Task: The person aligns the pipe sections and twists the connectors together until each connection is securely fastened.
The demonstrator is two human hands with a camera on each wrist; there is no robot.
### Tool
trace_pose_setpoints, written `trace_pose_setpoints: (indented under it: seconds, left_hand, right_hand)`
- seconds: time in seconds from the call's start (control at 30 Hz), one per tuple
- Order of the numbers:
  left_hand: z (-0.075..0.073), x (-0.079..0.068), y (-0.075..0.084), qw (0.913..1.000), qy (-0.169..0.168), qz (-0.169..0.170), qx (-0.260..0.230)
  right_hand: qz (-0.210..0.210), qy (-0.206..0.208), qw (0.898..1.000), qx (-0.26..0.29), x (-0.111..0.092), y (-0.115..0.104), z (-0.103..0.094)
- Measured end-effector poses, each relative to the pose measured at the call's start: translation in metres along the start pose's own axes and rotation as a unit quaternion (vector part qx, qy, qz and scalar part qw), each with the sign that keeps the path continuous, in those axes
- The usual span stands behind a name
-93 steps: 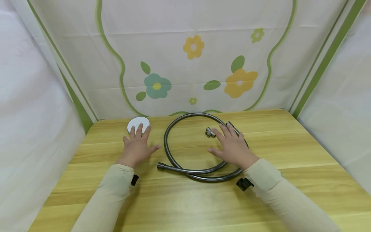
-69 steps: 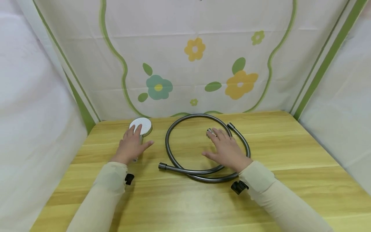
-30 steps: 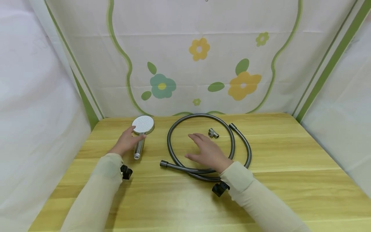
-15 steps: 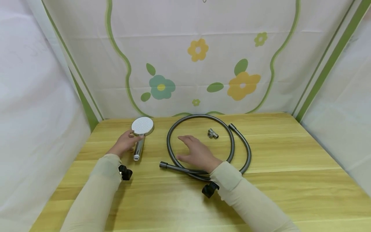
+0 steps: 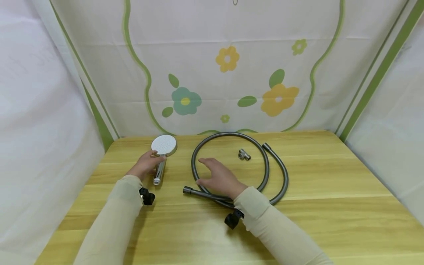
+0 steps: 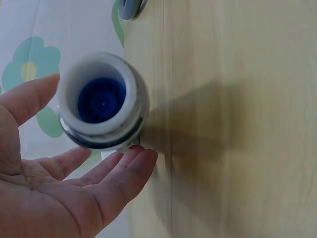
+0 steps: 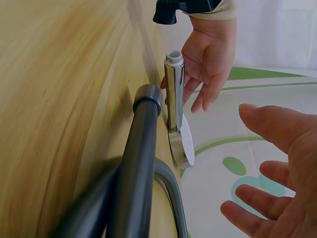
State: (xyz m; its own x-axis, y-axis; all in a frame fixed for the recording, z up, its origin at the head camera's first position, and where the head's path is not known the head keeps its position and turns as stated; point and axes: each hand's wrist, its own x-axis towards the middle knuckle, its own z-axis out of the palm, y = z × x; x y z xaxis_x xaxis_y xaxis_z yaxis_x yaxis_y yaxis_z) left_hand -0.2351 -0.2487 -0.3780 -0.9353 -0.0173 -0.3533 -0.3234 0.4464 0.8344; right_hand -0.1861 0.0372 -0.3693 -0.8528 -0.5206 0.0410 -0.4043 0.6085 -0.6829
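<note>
Since the earliest frame, the right hand [image 5: 219, 178] has been carried leftward and the left hand [image 5: 144, 165] drawn back from the disc of the round, white-faced chrome shower head [image 5: 164, 145] to its handle. The left hand is held palm inward around the handle, thumb and fingers parted; whether the handle is touched cannot be told. The right hand is held spread, thumb apart from fingers, over the left part of the coiled dark-grey metallic hose [image 5: 267, 167]. Small black devices [image 5: 233, 218] are worn at both wrists, below cream sleeves [image 5: 109, 217]. The shower head is laid face up at the desk's rear left, the hose to its right; within the loop a small silver metal fitting [image 5: 244, 155] is placed. All are borne by a yellowish wood-grain desk [image 5: 331, 217], backed by white cloth [image 5: 198, 22] printed with flowers and flanked by plain white cloth [image 5: 36, 121].
</note>
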Motion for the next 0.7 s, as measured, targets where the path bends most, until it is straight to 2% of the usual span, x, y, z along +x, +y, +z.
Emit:
trace_pose_setpoints:
  seconds: [0.23,0.7]
  left_hand:
    - [0.001,0.002,0.001,1.0000,-0.004,-0.003,-0.006]
    - [0.002,0.008,-0.002,0.9991,-0.003,-0.034,-0.025]
  right_hand:
    - [-0.002,-0.008,1.000,-0.001,0.004,-0.005,0.004]
    - [-0.007,-0.032,0.999,-0.010,0.013,-0.012,0.017]
